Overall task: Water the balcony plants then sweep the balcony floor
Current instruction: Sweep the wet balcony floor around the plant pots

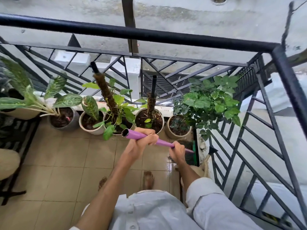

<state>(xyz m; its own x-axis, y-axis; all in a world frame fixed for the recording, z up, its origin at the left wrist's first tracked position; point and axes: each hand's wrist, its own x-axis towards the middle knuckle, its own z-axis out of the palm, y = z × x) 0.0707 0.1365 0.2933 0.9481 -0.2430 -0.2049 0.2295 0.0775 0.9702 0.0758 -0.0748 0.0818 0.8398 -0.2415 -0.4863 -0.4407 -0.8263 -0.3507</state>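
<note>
A purple broom handle (pixel 134 134) slants from its open upper end down to the right, towards dark bristles (pixel 189 152) on the floor by the right railing. My left hand (pixel 144 140) grips the handle near the top. Lower on the same handle, my right hand (pixel 178 151) is wrapped around it just above the bristles. Several potted plants (pixel 149 121) stand in a row along the far railing, just beyond my hands. The beige tiled floor (pixel 69 165) lies below, with a wet shiny patch (pixel 171 168) near the bristles.
A black metal railing (pixel 149 36) encloses the balcony at the far side and on the right. My bare feet (pixel 148 179) stand on the tiles. A dark stand or rack (pixel 15 138) sits at the left edge. A leafy bush (pixel 211 100) fills the right corner.
</note>
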